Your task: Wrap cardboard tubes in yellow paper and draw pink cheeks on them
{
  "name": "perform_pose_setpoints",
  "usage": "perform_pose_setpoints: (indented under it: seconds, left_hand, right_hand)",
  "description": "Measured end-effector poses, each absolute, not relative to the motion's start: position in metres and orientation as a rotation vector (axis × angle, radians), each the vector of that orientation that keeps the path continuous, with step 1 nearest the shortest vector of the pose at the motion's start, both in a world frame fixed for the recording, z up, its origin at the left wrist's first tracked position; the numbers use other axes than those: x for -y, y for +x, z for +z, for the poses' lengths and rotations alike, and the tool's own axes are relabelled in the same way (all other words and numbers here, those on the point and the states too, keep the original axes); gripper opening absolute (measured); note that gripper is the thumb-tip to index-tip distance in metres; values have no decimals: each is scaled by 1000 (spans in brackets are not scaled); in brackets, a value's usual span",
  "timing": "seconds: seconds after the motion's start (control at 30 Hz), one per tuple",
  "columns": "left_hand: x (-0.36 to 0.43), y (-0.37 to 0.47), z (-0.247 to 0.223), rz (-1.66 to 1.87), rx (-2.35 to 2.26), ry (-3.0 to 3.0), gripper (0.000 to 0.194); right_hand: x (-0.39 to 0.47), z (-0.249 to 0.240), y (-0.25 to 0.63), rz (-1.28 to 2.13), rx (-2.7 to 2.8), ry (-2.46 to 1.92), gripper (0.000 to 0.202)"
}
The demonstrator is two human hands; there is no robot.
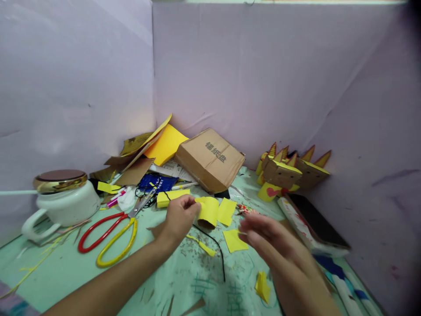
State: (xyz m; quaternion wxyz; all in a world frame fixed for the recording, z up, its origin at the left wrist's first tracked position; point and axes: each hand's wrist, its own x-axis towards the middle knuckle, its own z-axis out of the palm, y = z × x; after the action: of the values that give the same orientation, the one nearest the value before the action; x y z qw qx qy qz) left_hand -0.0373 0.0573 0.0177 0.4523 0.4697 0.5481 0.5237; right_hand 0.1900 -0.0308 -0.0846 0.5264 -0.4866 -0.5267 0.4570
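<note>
My left hand (180,218) is closed in a pinch at the left edge of a yellow paper-covered tube (208,211). A black cord (218,245) runs out from beneath that hand across the table. What the fingertips hold is too small to tell. To the right, my right hand (271,239) is raised over the table, slightly blurred, its fingers apart with nothing visible in them. Between the hands lie a yellow paper square (235,241) and another yellow piece (226,211). A second yellow roll (168,198) rests behind my left hand.
Red-and-yellow scissors (130,216) lie open at the left, near a white lidded mug (69,206). A cardboard box (210,160) leans at the back. Spiky cardboard figures (284,171) and a dark phone-like slab (317,219) are on the right.
</note>
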Motion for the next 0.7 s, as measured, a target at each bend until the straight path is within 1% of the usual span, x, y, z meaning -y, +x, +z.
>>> perform_pose_setpoints:
  seconds: [0.1,0.17,0.23,0.4,0.53,0.6,0.7]
  left_hand:
    - [-77,-37,5,1280,-1352,1183,12]
    - [-84,-34,-3,1258,-1353,1183,12]
    - [-87,-30,-8,1238,-1348,1166,10]
    - [-82,-28,-5,1217,-1294,1075,10]
    - [-63,-30,4,1221,-1208,1028,13]
    - [-50,-30,8,1208,-1145,1027,17]
    - [-34,-26,11,1167,-1067,1045,21]
  right_hand:
    - [-30,0,142,1333,956,-1274,27]
    - [-50,26,120,1425,811,-1346,23]
    - [-56,29,108,1432,780,-1386,21]
    - [-52,11,100,1437,784,-1365,21]
    - [-42,21,101,1526,858,-1249,18]
    - [-34,25,104,1564,949,-1150,23]
    - [-24,20,112,1513,1090,-1006,36]
